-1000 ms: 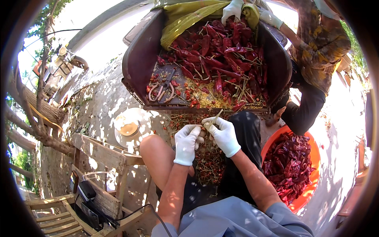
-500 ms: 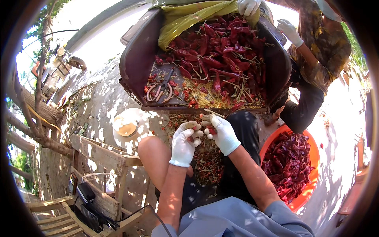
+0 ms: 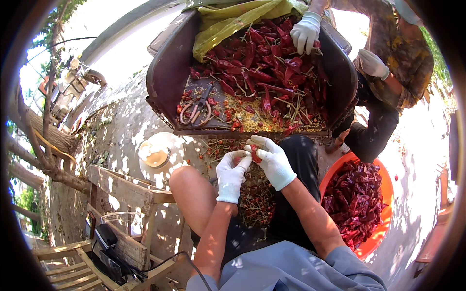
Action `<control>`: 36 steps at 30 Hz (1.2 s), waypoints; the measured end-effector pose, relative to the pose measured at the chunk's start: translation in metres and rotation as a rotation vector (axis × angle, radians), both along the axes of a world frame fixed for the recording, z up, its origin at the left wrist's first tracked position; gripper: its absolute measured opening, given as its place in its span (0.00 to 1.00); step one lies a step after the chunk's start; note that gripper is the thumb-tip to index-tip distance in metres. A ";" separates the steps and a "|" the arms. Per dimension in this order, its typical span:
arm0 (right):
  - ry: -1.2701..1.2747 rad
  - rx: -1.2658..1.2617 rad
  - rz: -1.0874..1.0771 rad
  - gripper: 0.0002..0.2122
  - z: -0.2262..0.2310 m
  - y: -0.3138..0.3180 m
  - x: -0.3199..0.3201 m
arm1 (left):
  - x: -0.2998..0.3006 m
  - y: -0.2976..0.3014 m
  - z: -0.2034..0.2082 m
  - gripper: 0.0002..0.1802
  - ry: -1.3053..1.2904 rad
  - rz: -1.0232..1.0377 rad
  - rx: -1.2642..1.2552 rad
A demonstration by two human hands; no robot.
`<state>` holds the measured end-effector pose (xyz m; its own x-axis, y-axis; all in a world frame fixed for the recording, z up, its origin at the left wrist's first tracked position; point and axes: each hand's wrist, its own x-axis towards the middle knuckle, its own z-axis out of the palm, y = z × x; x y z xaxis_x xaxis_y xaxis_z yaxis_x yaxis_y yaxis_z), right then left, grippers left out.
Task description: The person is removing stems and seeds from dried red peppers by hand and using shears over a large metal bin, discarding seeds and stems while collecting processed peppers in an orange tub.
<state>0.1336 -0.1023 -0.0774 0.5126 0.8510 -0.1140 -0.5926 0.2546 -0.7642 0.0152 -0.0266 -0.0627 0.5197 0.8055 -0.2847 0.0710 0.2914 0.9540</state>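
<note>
Both my hands wear white gloves and meet above my lap, in front of the cart bed. Between the thumb and fingers of my right hand point(image 3: 274, 166) is a small crumpled piece of dried red chili pepper point(image 3: 255, 154). My left hand point(image 3: 231, 175) is closed, its fingertips pinching at the near left side of that piece. Much of the piece is hidden by the gloves. Ahead, a heap of dried red chili peppers point(image 3: 262, 65) with pale stems fills the dark cart bed point(image 3: 167, 77). Scissors point(image 3: 198, 107) lie at its front left among yellow seeds.
An orange tub point(image 3: 386, 194) of red peppers stands right of my leg. Stems and scraps point(image 3: 257, 208) litter the ground between my legs. A co-worker at the far right has one gloved hand point(image 3: 307, 33) on the heap. Left are a wooden chair point(image 3: 121, 189) and a pale round container point(image 3: 156, 151).
My hands have drawn together on the red piece; the pale stem at my right fingertips no longer shows. The co-worker's one hand has come down onto the heap, the other has lowered.
</note>
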 end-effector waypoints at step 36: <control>0.078 0.000 -0.043 0.13 0.010 0.004 -0.005 | 0.015 -0.014 -0.019 0.12 -0.130 0.028 0.013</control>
